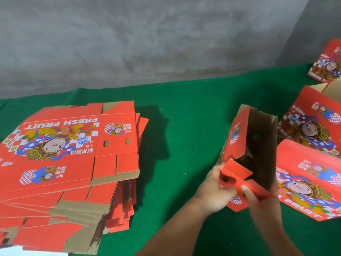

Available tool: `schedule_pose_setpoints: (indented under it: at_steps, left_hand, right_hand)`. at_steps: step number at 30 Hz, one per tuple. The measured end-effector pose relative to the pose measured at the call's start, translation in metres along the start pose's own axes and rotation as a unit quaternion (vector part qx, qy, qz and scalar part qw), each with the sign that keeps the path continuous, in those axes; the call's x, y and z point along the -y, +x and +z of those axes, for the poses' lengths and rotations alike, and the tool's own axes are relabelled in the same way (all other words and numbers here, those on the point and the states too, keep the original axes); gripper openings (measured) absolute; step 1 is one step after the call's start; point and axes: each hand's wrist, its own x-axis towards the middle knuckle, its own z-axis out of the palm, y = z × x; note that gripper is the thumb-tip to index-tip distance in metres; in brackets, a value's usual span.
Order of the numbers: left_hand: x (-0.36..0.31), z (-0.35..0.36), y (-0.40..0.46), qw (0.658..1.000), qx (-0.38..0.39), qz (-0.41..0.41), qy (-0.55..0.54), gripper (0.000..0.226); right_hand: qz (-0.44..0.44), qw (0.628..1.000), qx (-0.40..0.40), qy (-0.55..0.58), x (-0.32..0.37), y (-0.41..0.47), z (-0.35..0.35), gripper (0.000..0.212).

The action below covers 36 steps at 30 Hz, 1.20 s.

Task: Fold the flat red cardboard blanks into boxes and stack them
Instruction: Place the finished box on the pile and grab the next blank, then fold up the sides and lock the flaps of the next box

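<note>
Both hands work the near end of a half-formed red box (245, 145) standing on the green table (184, 126): the left hand (215, 189) grips a red end flap, while the right hand (258, 198) pinches the neighbouring flap (thumb on top). A stack of flat blanks (64, 154) lies well to the left, and folded boxes (310, 178) sit just right of the hands.

A tall stack of flat red cardboard blanks (70, 156), printed with a cartoon figure and "FRESH FRUIT", lies at left on the green surface. A half-folded box (247, 154) stands open-topped at centre right, brown inside, end flaps turned inward. Three folded boxes (313, 174) sit just beside it at right.
</note>
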Motion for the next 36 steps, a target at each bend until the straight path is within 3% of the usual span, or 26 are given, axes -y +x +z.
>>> schedule_pose_setpoints:
  at_steps: [3,5,7,9,11,13,15,16,17,19,20,22,25,28,30,33,34,36]
  left_hand:
    - [0.006,0.01,0.009,0.994,0.095,-0.02,0.052,0.099]
    - [0.006,0.011,0.019,0.991,0.106,-0.016,0.075,0.102]
    - [0.008,0.005,0.022,0.996,0.071,0.009,0.059,0.081]
    - [0.01,-0.007,0.013,1.0,0.008,0.014,0.016,0.05]
    - [0.007,-0.026,-0.009,0.998,-0.065,0.019,0.007,0.037]
    - [0.004,-0.054,-0.034,0.974,-0.184,0.099,0.085,0.041]
    - [0.009,-0.099,-0.056,0.903,-0.316,0.21,0.201,0.04]
    - [0.012,-0.124,-0.067,0.855,-0.378,0.218,0.28,0.043]
    - [0.014,-0.149,-0.08,0.817,-0.416,0.167,0.363,0.053]
    - [0.024,-0.193,-0.104,0.792,-0.388,-0.043,0.469,0.083]
    - [0.032,-0.206,-0.113,0.792,-0.352,-0.117,0.486,0.087]
    - [0.051,-0.216,-0.123,0.78,-0.328,-0.144,0.513,0.07]
    - [0.061,-0.209,-0.136,0.763,-0.35,-0.07,0.539,0.046]
    - [0.074,-0.182,-0.144,0.772,-0.358,0.096,0.516,0.032]
    - [0.073,-0.162,-0.15,0.797,-0.309,0.175,0.488,0.03]
    - [0.068,-0.152,-0.169,0.855,-0.206,0.239,0.412,0.051]
    - [0.068,-0.157,-0.175,0.857,-0.231,0.235,0.397,0.061]
    - [0.07,-0.179,-0.187,0.847,-0.39,0.159,0.325,0.075]
  right_hand:
    - [0.033,0.999,-0.031,-0.011,-0.013,0.014,-0.014,0.072]
    - [0.068,0.995,-0.07,-0.008,-0.011,0.021,-0.005,0.089]
    - [0.192,0.97,-0.134,0.068,0.002,0.015,0.021,0.11]
    - [0.329,0.92,-0.162,0.136,0.02,0.002,0.052,0.106]
    - [0.377,0.912,-0.11,0.12,0.037,-0.02,0.079,0.094]
    - [0.342,0.932,-0.025,0.12,0.047,-0.045,0.103,0.08]
    - [0.295,0.939,0.098,0.15,0.059,-0.071,0.127,0.067]
    - [0.28,0.935,0.158,0.152,0.067,-0.081,0.138,0.056]
    - [0.272,0.927,0.212,0.15,0.077,-0.089,0.147,0.043]
    - [0.26,0.907,0.291,0.157,0.099,-0.099,0.164,0.029]
    - [0.256,0.9,0.314,0.161,0.11,-0.102,0.171,0.027]
    - [0.247,0.892,0.342,0.164,0.13,-0.105,0.181,0.029]
    - [0.228,0.891,0.361,0.154,0.151,-0.104,0.189,0.035]
    - [0.209,0.903,0.342,0.154,0.159,-0.096,0.186,0.025]
    - [0.189,0.925,0.306,0.12,0.16,-0.085,0.176,0.019]
    - [0.179,0.934,0.286,0.118,0.149,-0.067,0.14,0.024]
    - [0.171,0.931,0.292,0.138,0.141,-0.06,0.124,0.028]
    - [0.148,0.923,0.311,0.174,0.124,-0.044,0.084,0.035]
